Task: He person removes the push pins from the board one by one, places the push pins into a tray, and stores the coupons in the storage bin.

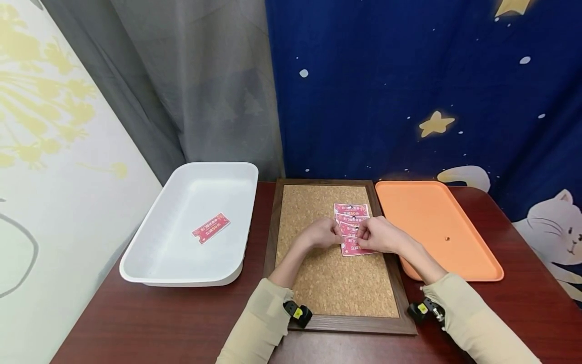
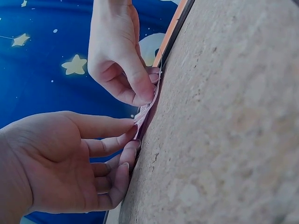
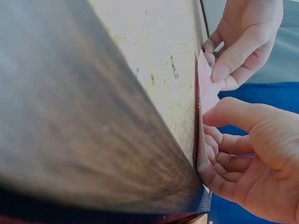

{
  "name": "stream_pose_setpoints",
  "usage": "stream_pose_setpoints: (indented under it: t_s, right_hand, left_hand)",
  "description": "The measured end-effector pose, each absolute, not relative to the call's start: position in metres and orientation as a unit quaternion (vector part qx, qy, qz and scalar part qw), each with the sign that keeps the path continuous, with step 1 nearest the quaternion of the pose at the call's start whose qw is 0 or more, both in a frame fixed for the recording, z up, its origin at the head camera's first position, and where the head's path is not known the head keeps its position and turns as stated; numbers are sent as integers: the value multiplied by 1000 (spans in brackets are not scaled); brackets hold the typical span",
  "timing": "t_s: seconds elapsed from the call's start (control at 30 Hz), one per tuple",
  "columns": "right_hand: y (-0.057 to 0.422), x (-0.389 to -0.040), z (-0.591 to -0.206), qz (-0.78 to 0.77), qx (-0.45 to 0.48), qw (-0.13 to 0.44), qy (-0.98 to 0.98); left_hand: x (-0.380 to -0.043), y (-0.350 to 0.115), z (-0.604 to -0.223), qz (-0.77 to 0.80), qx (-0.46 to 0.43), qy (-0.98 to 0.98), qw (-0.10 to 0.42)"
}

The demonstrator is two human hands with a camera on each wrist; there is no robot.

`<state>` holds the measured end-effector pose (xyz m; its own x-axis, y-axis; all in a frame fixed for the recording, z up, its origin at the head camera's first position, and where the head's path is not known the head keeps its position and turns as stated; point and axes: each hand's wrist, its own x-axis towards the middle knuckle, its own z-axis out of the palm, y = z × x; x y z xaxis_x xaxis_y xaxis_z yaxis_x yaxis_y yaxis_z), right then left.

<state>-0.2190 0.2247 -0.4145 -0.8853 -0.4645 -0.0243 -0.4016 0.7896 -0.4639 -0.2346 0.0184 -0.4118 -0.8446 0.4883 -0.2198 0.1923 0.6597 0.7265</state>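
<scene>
A framed cork board [image 1: 313,283] lies on the table, with several pink coupons overlapping in a column at its right side. Small dark pins [image 1: 353,218] show at the tops of the upper coupons [image 1: 343,208]. On the lowest coupon [image 1: 351,248], my left hand [image 1: 324,232] pinches the left edge between thumb and fingers. My right hand [image 1: 382,234] holds the same coupon farther right, its thumb on the face and fingers curled by the edge. The paper [image 3: 205,79] bows slightly off the board between both hands. Whether a pin is under the right fingertips is hidden.
To the left stands a white tray [image 1: 182,268] with one loose pink coupon [image 1: 211,228] in it. An orange tray [image 1: 427,212], right of the board, holds a tiny pin [image 1: 447,238]. Grey and blue curtains [image 1: 345,101] hang behind the table.
</scene>
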Motion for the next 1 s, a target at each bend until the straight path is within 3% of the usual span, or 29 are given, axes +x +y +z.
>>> stream_pose_setpoints:
  t_s: [1.0]
  right_hand:
    - [222, -215, -414, -239, -264, 15, 935]
  left_hand:
    - [-234, 19, -412, 380, 208, 876, 212]
